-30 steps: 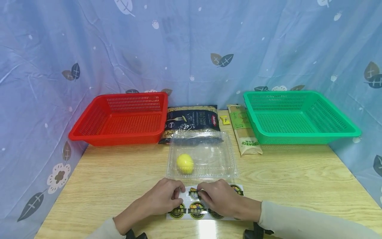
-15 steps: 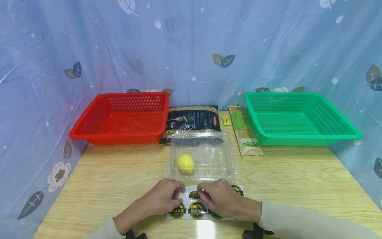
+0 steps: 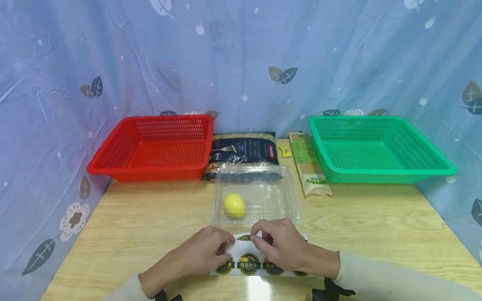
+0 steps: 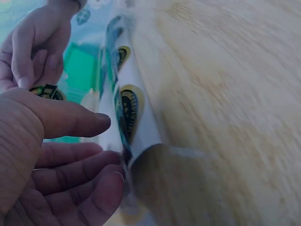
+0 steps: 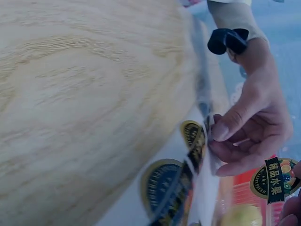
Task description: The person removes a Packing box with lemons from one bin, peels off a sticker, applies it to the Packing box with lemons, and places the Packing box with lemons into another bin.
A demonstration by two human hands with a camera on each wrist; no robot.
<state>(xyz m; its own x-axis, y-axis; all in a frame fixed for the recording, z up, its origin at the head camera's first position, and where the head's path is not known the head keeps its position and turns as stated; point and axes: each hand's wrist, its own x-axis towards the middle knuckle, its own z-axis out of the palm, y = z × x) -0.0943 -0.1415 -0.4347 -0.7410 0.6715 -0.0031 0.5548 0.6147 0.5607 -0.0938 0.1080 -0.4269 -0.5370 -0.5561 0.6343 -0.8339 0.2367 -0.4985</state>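
Since a moment ago my right hand (image 3: 280,244) has lifted, pinching a peeled sticker (image 3: 244,237) just above the sheet (image 3: 241,267). My left hand (image 3: 208,251) pinches the sheet's left edge against the table (image 3: 150,217), close beside the sticker.

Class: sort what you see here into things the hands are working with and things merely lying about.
In use: sticker sheet, held by the left hand; round sticker, pinched by the right hand; clear clamshell box with a lemon.

Lying about: red basket, green basket, pasta bag, noodle packet, small yellow sachet.
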